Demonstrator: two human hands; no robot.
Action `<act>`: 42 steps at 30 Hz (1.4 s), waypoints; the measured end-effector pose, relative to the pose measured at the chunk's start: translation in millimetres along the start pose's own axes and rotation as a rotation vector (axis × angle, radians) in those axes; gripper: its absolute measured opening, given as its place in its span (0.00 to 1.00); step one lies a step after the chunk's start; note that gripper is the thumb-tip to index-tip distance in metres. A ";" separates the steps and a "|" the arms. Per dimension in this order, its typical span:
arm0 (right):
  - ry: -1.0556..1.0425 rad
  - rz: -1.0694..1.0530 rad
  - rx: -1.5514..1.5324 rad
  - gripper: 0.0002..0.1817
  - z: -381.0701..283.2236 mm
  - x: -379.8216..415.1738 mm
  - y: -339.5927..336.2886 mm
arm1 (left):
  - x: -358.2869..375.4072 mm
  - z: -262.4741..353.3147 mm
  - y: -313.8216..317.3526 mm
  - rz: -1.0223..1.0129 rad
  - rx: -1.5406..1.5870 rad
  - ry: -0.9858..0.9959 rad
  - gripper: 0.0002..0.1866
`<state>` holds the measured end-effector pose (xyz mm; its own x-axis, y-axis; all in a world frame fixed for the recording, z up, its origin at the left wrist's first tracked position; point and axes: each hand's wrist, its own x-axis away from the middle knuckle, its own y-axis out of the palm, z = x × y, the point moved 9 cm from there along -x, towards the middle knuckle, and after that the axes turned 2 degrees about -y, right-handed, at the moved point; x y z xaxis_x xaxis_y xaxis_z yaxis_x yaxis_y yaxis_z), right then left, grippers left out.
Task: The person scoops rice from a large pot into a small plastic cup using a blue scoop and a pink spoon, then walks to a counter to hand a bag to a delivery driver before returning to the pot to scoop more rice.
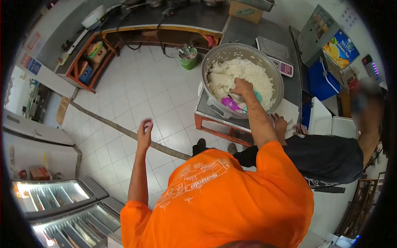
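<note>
My right hand (pixel 242 87) reaches down into a big metal pot (pixel 210 93) of white cooked rice (pixel 252 72). Its fingers are bent close to the rice surface; what they hold, if anything, is hidden. A purple scoop-like piece (pixel 230 103) lies on the rice just below this hand. Beside it, teal plastic (pixel 258 96) shows partly behind my wrist. My left hand (pixel 144 129) is raised over the tiled floor, away from the pot, with loosely curled fingers and nothing visible in them.
A co-worker in a black shirt (pixel 326 157) stands at the right, one hand (pixel 279 124) near the pot. A digital scale (pixel 275 49) sits behind the pot on the counter. A green bucket (pixel 189 62) stands on the floor. Blue coolers (pixel 322 80) are at right, glass-topped freezers (pixel 62 198) at lower left.
</note>
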<state>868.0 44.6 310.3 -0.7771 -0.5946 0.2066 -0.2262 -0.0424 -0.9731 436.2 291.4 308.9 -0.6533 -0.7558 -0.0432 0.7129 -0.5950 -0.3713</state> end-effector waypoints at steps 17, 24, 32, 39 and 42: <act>0.223 -0.313 0.026 0.15 21.1 46.8 21.6 | -169.6 76.5 230.7 -0.931 1.363 -0.751 0.40; 0.154 -0.349 0.212 0.10 4.7 46.4 58.6 | -242.2 24.9 188.0 -0.690 1.309 -0.801 0.41; 0.147 -0.590 0.082 0.10 -1.2 53.1 58.1 | -288.8 43.8 235.1 -0.791 1.169 -0.653 0.40; 0.416 -0.047 0.277 0.08 28.0 7.2 -24.8 | -278.6 45.1 263.6 -0.727 1.123 -0.492 0.37; 0.375 -0.123 0.356 0.07 32.8 -12.5 55.9 | -264.3 40.1 267.2 -0.726 1.146 -0.515 0.37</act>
<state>884.3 23.3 250.0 -0.9288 -0.2426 0.2802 -0.1665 -0.4023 -0.9002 809.6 321.3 258.2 -0.9659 -0.0639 0.2510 0.2402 -0.5831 0.7761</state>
